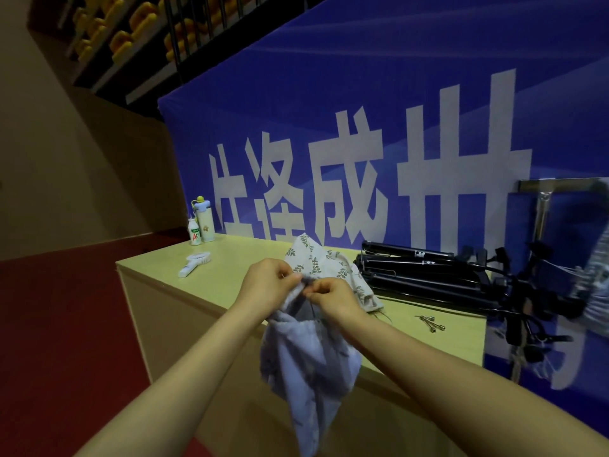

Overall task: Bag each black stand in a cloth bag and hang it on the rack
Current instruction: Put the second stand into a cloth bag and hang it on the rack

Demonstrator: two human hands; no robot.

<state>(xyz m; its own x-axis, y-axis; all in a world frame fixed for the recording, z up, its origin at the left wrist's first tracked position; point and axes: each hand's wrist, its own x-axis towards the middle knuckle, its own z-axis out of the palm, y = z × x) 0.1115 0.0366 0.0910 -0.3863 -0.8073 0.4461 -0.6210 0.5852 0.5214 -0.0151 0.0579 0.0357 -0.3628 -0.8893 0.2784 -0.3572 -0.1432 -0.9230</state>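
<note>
A pale lavender cloth bag (306, 367) hangs in front of the table edge, held up by its top hem. My left hand (268, 285) and my right hand (333, 296) both pinch that hem close together, fingers closed on the fabric. Behind them a white cloth bag with a green leaf print (324, 263) lies crumpled on the table. Several folded black stands (425, 273) lie side by side on the table to the right. A metal rack (547, 206) rises at the far right, with a blurred striped bag (598, 275) hanging on it.
The light wooden table (211, 285) stands against a blue banner with large white characters. Two bottles (201, 225) stand at its far left corner, a white brush (194, 263) lies nearby, and a few small metal pins (431, 322) rest near the right end. Red floor lies to the left.
</note>
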